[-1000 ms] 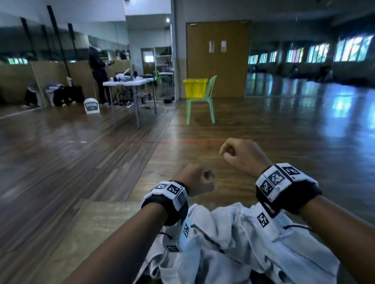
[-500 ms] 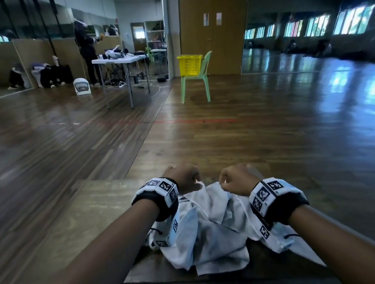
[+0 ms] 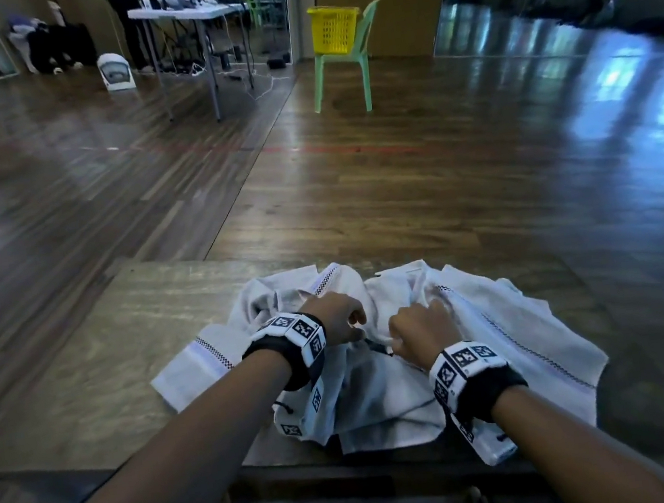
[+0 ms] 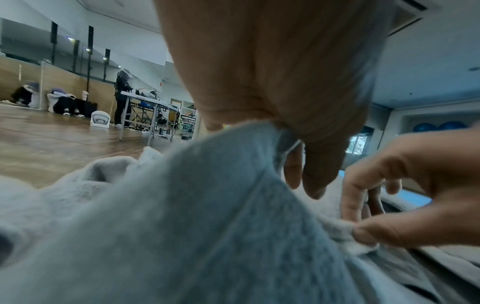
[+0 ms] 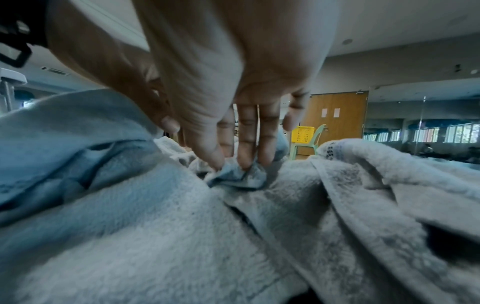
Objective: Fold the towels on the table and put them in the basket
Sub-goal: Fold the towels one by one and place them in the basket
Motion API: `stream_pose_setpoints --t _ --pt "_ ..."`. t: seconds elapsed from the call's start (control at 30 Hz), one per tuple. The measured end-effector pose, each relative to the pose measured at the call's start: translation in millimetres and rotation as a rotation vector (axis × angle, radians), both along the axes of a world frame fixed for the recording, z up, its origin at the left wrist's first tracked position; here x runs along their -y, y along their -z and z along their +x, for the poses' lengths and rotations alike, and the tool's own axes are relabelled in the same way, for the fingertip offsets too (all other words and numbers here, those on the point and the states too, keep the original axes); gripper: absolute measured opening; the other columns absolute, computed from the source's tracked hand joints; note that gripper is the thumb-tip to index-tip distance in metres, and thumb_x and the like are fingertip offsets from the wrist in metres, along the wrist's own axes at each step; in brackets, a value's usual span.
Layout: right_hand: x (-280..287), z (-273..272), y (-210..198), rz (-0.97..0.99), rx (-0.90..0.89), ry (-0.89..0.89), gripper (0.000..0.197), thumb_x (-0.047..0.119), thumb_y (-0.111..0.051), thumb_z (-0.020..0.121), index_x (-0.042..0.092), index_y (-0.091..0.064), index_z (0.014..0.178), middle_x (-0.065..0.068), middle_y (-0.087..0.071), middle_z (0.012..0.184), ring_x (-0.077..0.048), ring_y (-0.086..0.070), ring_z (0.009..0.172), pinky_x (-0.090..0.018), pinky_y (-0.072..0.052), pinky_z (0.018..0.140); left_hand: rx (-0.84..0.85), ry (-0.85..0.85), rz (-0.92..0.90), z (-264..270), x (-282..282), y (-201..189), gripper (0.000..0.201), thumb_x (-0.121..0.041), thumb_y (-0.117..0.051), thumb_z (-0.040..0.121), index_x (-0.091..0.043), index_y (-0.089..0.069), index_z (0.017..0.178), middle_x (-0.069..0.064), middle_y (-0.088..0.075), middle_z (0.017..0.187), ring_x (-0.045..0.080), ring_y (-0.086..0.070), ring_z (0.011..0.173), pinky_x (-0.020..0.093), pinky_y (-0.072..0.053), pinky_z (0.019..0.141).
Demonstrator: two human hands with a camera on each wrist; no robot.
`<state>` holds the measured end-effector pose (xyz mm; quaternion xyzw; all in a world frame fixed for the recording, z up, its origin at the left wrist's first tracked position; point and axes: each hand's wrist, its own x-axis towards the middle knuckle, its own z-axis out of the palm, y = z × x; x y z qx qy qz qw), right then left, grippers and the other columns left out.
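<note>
The right hand (image 3: 420, 326) has its grip pinched on a small bunch of cloth, thumb against fingertips (image 5: 244, 162), near the middle of the towels (image 3: 497, 335); the left hand (image 3: 339, 320) grips a raised fold of the same white pile just beside it, with the cloth drawn up under its curled fingers in the left wrist view. The towels lie crumpled together on the wooden surface (image 3: 123, 346), close to its near edge, and one flap on the right hangs over that side. They look soft, light and limp terry, so a pinch at mid-cloth will likely only lift a peak; the hemmed borders with the dark checked stitching (image 3: 207, 345) seem the better places to take hold, at two corners of one towel. Bare wood to the left of the pile gives room to spread a towel flat. The yellow basket (image 3: 335, 29) sits on a green chair (image 3: 343, 60) well apart across the floor.
</note>
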<state>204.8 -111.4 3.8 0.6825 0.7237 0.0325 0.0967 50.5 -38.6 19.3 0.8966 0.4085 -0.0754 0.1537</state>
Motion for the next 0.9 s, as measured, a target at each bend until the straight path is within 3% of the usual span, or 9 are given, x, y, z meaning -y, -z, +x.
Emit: stream_pose_setpoints --t 0.07,0.13,0.23,0.33,0.47,0.63,0.77,0.9 --pt "0.0 2.5 -10.5 0.056 -0.093 0.012 0.018 0.03 -0.048 0.088 0.018 -0.062 0.089 -0.004 -0.067 0.097 -0.029 -0.06 0.097 -0.045 -0.031 0.101 0.059 -0.006 0.036 2.5 1.1 1.0 0.038 -0.033 -0.063 0.084 -0.021 -0.058 0.12 0.001 -0.059 0.123 0.021 -0.052 0.117 0.038 -0.041 0.098" --pt "0.0 5.1 -29.8 0.141 -0.245 0.029 0.017 0.03 -0.047 0.089 0.018 -0.059 0.095 -0.003 -0.067 0.097 -0.027 -0.059 0.099 -0.04 -0.032 0.093 0.139 -0.019 0.112 6.0 5.1 -2.7 0.039 -0.036 -0.064 0.082 -0.024 -0.057 0.119 0.0 -0.058 0.123 0.021 -0.049 0.118 0.037 -0.038 0.098" --pt "2.2 8.9 -74.6 0.264 -0.435 0.018 0.009 0.028 -0.046 0.09 0.022 -0.052 0.09 -0.001 -0.068 0.087 -0.025 -0.06 0.09 -0.038 -0.033 0.087 0.332 -0.071 0.256 12.1 10.1 -26.7 0.029 -0.039 -0.058 0.086 -0.025 -0.059 0.112 -0.003 -0.063 0.115 0.021 -0.055 0.11 0.033 -0.035 0.089" --pt "7.9 11.1 -128.2 0.36 -0.517 0.025 0.008 0.026 -0.049 0.091 0.02 -0.053 0.087 0.0 -0.067 0.081 -0.023 -0.061 0.081 -0.037 -0.037 0.087 0.489 -0.12 0.37 15.5 7.4 -69.9 0.013 -0.032 -0.054 0.088 -0.027 -0.061 0.097 -0.004 -0.069 0.098 0.02 -0.063 0.096 0.03 -0.035 0.082" --pt "14.5 13.2 -200.1 0.506 -0.615 0.015 0.005 0.019 -0.053 0.086 0.021 -0.05 0.082 0.002 -0.062 0.076 -0.026 -0.061 0.081 -0.038 -0.042 0.083 0.583 -0.11 0.559 13.5 3.3 -151.8 0.013 -0.024 -0.052 0.087 -0.027 -0.063 0.094 -0.004 -0.069 0.098 0.021 -0.061 0.098 0.029 -0.036 0.081" --pt "25.2 10.0 -298.8 0.639 -0.583 -0.085 0.007 0.016 -0.057 0.083 0.02 -0.054 0.088 0.0 -0.064 0.084 -0.024 -0.061 0.083 -0.044 -0.046 0.084 0.673 -0.052 0.734 7.1 16.4 -268.4 0.014 -0.024 -0.053 0.088 -0.025 -0.065 0.094 -0.001 -0.07 0.098 0.022 -0.063 0.094 0.037 -0.046 0.086" --pt "38.5 7.9 -365.0 0.663 -0.457 -0.142 0.012 0.022 -0.061 0.083 0.018 -0.059 0.094 -0.003 -0.066 0.093 -0.024 -0.061 0.089 -0.049 -0.046 0.087 0.723 -0.018 0.806 -6.7 32.0 -342.9 0.012 -0.023 -0.056 0.086 -0.023 -0.066 0.093 -0.001 -0.069 0.094 0.023 -0.063 0.09 0.044 -0.048 0.086" --pt "56.5 9.6 -415.7 0.757 -0.399 -0.215 0.002 0.025 -0.058 0.087 0.024 -0.059 0.085 0.005 -0.059 0.082 -0.018 -0.059 0.081 -0.048 -0.048 0.085 0.618 -0.022 0.915 -18.9 52.4 -387.2 0.013 -0.027 -0.058 0.085 -0.026 -0.063 0.097 -0.007 -0.066 0.102 0.017 -0.058 0.101 0.039 -0.037 0.095"
